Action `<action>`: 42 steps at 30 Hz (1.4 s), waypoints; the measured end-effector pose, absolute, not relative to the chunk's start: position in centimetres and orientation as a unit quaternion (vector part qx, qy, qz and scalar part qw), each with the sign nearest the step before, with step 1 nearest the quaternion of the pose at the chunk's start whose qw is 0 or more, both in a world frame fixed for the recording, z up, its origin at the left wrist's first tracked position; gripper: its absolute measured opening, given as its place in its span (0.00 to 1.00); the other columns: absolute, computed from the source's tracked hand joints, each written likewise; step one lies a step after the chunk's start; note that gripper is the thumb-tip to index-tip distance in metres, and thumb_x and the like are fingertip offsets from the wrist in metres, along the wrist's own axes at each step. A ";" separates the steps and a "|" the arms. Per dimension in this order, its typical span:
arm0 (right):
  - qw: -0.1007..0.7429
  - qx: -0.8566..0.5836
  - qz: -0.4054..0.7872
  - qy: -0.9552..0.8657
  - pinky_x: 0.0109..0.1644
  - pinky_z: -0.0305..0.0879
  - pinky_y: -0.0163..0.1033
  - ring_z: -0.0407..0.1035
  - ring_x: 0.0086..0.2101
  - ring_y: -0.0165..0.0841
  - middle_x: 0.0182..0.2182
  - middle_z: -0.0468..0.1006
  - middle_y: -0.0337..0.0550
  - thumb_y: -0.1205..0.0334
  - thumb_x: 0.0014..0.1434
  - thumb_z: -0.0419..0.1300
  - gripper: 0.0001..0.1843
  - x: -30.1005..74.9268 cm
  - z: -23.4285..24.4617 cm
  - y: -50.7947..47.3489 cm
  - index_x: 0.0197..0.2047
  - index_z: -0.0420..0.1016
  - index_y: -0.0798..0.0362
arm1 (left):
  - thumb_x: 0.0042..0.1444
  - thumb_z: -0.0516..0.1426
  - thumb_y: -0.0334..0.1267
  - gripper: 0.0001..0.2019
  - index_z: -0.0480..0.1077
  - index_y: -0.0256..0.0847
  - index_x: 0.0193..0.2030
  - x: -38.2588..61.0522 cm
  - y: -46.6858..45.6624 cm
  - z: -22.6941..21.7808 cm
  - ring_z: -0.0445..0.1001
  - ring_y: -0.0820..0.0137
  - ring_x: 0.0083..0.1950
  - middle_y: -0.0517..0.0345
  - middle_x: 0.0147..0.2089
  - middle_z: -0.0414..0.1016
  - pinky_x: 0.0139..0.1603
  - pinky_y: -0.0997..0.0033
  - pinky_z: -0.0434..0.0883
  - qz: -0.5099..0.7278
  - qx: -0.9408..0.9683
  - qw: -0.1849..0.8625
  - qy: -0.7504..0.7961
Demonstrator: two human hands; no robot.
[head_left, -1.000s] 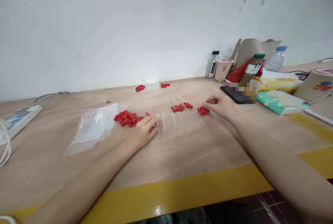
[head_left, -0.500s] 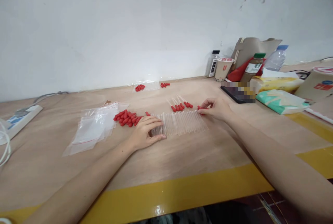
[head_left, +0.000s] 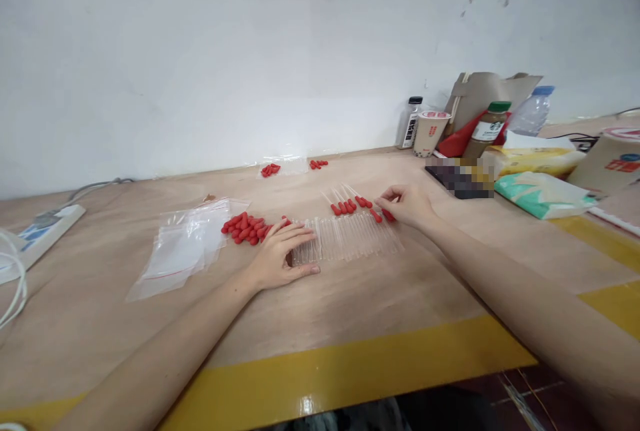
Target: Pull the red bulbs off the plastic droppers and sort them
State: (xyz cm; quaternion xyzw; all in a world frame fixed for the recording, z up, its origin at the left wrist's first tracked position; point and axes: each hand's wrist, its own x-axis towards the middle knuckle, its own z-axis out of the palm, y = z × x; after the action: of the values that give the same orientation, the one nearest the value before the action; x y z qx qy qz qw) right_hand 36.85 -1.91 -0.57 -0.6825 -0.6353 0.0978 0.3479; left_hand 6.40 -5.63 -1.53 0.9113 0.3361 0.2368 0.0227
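My left hand (head_left: 277, 254) rests at the left end of a row of clear thin tubes (head_left: 345, 237), its fingers lying over their far ends and its thumb stretched apart along the near side. At the row's right end, my right hand (head_left: 407, 206) has thumb and index finger pinched together; anything between the fingertips is too small to make out. Two red rubber bulbs (head_left: 375, 216) lie close beneath those fingers at the tube ends. Just beyond the row are several tubes fitted with red bulbs (head_left: 343, 207). A pile of loose red bulbs (head_left: 245, 227) is left of the row.
Clear zip bags (head_left: 183, 244) lie at the left, near a power strip (head_left: 45, 237). More red bulbs (head_left: 271, 170) sit by the wall on a plastic bag. To the right are a phone (head_left: 450, 181), a tissue pack (head_left: 543, 194), a drink cup (head_left: 430, 134) and bottles (head_left: 487, 131).
My right hand has drawn back slightly from the red bulb it was pinching, and two bulbs now show beside its fingers. My left hand stays in place.
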 end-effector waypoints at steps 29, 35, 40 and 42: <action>0.291 -0.515 -0.134 -0.795 0.52 0.44 0.49 0.65 0.38 0.38 0.33 0.77 0.46 0.60 0.60 0.49 0.10 29.8 0.4 -3.4 0.35 0.70 0.54 | 0.58 0.53 0.41 0.28 0.52 0.44 0.64 5.6 -5.7 -1.9 0.56 0.59 0.64 0.47 0.64 0.55 0.62 0.54 0.58 0.345 0.865 -0.055 0.359; 0.372 -0.395 -0.147 -0.827 0.53 0.44 0.45 0.65 0.37 0.33 0.29 0.77 0.39 0.59 0.60 0.53 0.08 30.7 -1.6 -7.8 0.32 0.70 0.51 | 0.57 0.54 0.41 0.21 0.62 0.46 0.58 6.2 -5.8 -1.8 0.65 0.60 0.57 0.50 0.54 0.69 0.61 0.52 0.57 0.333 0.881 -0.145 0.303; 0.375 -0.351 -0.148 -0.845 0.54 0.45 0.45 0.66 0.36 0.33 0.27 0.76 0.37 0.60 0.59 0.54 0.07 29.4 -2.1 -8.4 0.34 0.72 0.50 | 0.56 0.56 0.36 0.08 0.72 0.48 0.43 6.8 -6.5 -1.5 0.72 0.68 0.38 0.61 0.31 0.76 0.56 0.52 0.57 0.320 0.882 -0.228 0.261; 0.379 -0.351 -0.163 -0.841 0.54 0.45 0.45 0.65 0.35 0.32 0.27 0.76 0.37 0.60 0.60 0.54 0.07 29.1 -2.2 -8.4 0.36 0.73 0.49 | 0.56 0.55 0.34 0.06 0.73 0.47 0.38 7.0 -6.8 -1.4 0.71 0.69 0.35 0.63 0.27 0.75 0.53 0.54 0.59 0.324 0.879 -0.234 0.260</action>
State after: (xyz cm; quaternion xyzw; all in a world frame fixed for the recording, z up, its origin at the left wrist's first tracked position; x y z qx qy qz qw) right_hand 29.14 -8.43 -2.17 -0.3509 -0.8406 -0.1631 0.3790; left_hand 6.95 -6.78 -1.41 0.8791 0.2598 0.3235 -0.2345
